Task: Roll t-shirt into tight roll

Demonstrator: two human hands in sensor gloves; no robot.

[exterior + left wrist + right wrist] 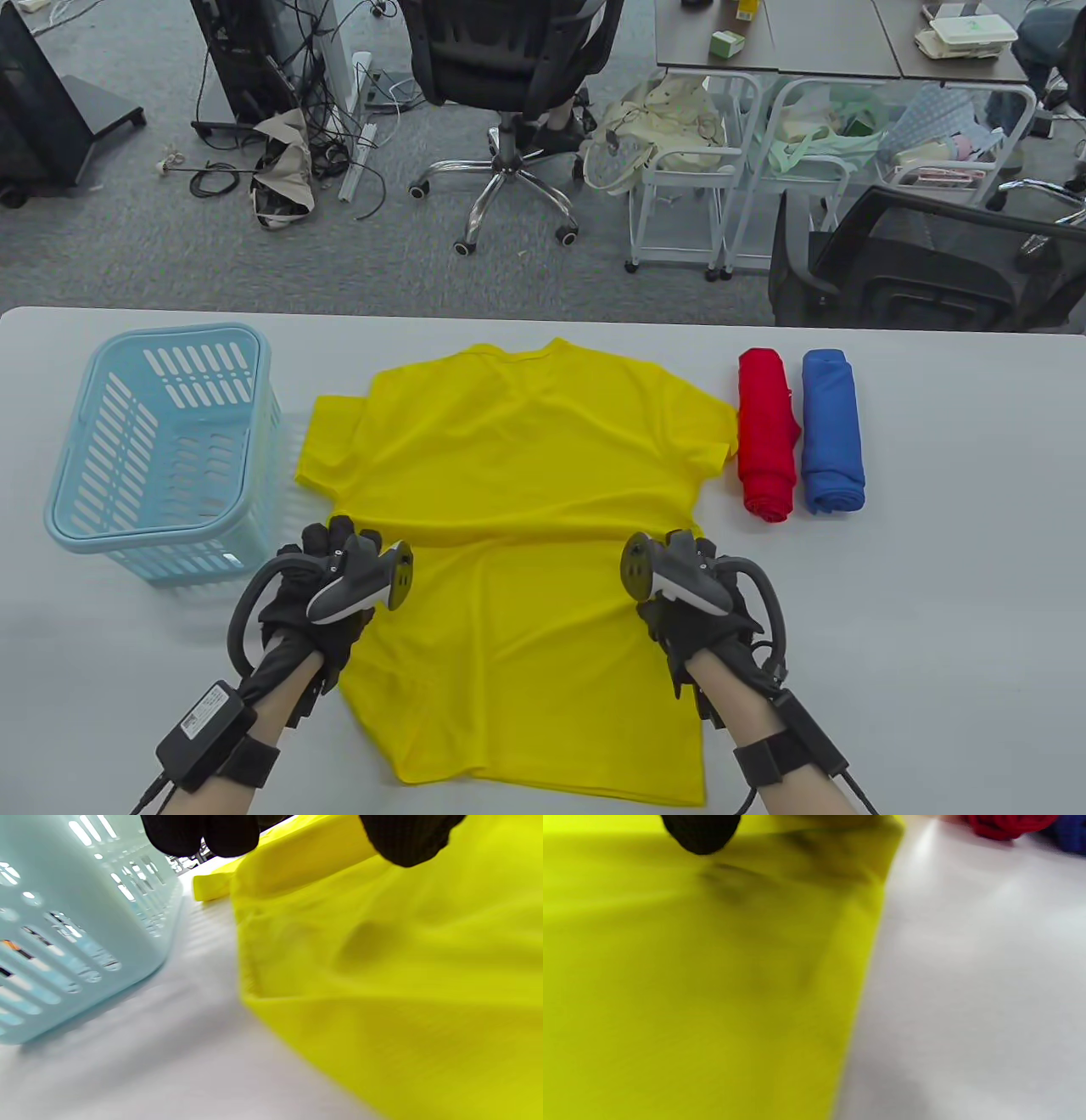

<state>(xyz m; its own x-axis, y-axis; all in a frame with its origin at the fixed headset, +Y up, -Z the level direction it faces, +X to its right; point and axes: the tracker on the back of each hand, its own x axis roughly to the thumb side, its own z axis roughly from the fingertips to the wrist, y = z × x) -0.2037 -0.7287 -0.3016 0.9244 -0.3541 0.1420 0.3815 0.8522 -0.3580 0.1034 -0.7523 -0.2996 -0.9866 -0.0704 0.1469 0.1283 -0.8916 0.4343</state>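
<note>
A yellow t-shirt (526, 475) lies flat on the white table (933, 594), collar at the far side, with a crosswise fold line at its middle. My left hand (331, 552) is at the left end of that fold. In the left wrist view its fingers (203, 834) and thumb hang on either side of a raised yellow fold (305, 853) and seem to pinch it. My right hand (679, 556) is at the right end of the fold. The right wrist view shows only one fingertip (700, 832) over the blurred cloth (691, 984), so its grip is hidden.
A light blue slotted basket (72, 441) stands on the table left of the shirt, close to my left hand, and it also shows in the left wrist view (63, 942). A red roll (768, 433) and a blue roll (831, 429) lie right of the shirt.
</note>
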